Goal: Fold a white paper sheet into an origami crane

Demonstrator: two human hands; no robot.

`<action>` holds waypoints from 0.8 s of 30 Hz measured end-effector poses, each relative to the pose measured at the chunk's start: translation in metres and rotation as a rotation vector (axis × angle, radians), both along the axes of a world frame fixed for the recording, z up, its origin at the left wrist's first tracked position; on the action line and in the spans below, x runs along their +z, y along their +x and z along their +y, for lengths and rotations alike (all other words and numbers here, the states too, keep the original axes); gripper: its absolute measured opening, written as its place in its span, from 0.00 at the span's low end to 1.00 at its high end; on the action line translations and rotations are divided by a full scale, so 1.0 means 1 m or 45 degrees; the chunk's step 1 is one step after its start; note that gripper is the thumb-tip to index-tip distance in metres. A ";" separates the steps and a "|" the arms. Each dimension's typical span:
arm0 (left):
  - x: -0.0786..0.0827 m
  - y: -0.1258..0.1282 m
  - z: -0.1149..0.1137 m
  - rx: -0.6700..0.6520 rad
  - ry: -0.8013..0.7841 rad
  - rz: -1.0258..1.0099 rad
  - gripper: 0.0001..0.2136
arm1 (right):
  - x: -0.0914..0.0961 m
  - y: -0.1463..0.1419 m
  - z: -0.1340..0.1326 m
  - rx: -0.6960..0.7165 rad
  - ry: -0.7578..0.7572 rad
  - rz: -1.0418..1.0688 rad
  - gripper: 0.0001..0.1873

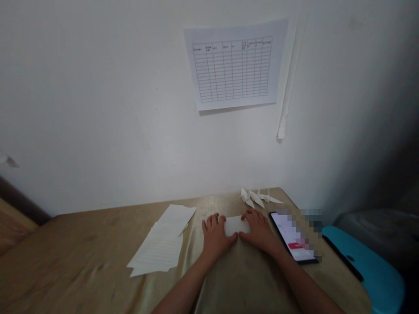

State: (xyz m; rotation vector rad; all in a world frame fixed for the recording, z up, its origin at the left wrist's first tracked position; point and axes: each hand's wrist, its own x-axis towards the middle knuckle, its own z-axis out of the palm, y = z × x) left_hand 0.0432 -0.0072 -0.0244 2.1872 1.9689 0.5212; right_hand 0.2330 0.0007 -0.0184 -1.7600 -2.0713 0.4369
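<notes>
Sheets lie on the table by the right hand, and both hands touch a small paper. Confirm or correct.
Wrong hand: in the head view, the sheets lie on the table by the left hand, not the right hand; both hands touch the small paper.

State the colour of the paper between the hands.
The paper is white, shown in the head view.

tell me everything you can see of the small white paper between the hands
The small white paper looks plain and roughly rectangular, wider across than front to back, with no marks visible. It appears to lie flat on the brown table covering, between the loose sheets and the phone. The left hand is at its left end and the right hand at its right, thumbs by the near edge. The hands hide its ends; whether it is folded cannot be told.
</notes>
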 end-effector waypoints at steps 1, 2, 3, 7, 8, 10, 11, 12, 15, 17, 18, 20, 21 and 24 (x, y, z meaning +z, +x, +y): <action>-0.001 0.001 0.000 0.001 0.005 0.001 0.32 | -0.001 -0.001 0.000 -0.005 0.003 -0.003 0.28; -0.002 0.002 0.000 0.005 0.006 0.002 0.32 | -0.002 -0.002 0.001 -0.014 0.007 -0.005 0.28; -0.003 0.002 0.001 0.010 0.003 0.006 0.33 | -0.003 -0.003 0.001 -0.020 0.008 -0.006 0.28; -0.001 0.005 0.001 0.036 -0.049 0.038 0.34 | -0.005 -0.004 0.003 -0.033 -0.022 0.005 0.28; 0.000 0.005 0.001 0.040 -0.058 0.046 0.34 | -0.004 -0.003 0.004 -0.032 -0.039 0.009 0.29; 0.002 0.005 0.000 0.047 -0.067 0.054 0.33 | -0.003 -0.002 0.004 -0.028 -0.073 0.017 0.29; 0.003 0.005 0.000 0.048 -0.071 0.053 0.33 | -0.002 -0.001 0.005 -0.024 -0.088 0.022 0.29; 0.005 0.005 0.000 0.048 -0.080 0.052 0.33 | -0.001 0.000 0.005 -0.018 -0.103 0.028 0.29; 0.007 0.003 0.000 0.044 -0.113 0.046 0.31 | -0.001 0.003 0.007 -0.002 -0.135 0.039 0.30; 0.008 0.002 0.001 0.043 -0.131 0.031 0.30 | -0.002 0.005 0.008 0.007 -0.147 0.044 0.30; 0.009 0.001 0.002 0.040 -0.140 0.021 0.30 | -0.003 0.006 0.009 0.011 -0.151 0.046 0.30; 0.009 -0.001 0.003 0.030 -0.156 0.005 0.30 | -0.004 0.009 0.011 0.019 -0.158 0.052 0.30; 0.010 -0.002 0.003 0.023 -0.162 0.001 0.30 | -0.005 0.010 0.012 0.024 -0.161 0.056 0.30; 0.009 -0.005 0.003 -0.001 -0.177 -0.009 0.29 | -0.007 0.015 0.016 0.042 -0.172 0.072 0.31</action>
